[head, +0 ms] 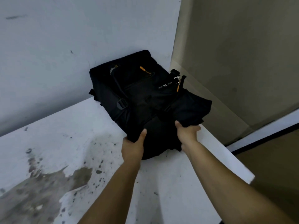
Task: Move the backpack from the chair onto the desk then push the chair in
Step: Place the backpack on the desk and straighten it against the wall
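Observation:
A black backpack (142,97) with orange zipper pulls lies flat on the white desk (80,143), its far end against the wall in the desk's back right corner. My left hand (133,147) grips the near left edge of the backpack, thumb on top. My right hand (187,133) grips the near right part of it, close to the desk's right edge. The chair is not in view.
The desk top is worn, with brown peeled patches and dark specks at the front left (40,188). A grey-white wall (64,46) stands behind the desk and a beige wall (234,54) to the right. The desk's right edge (226,157) drops to a tan floor.

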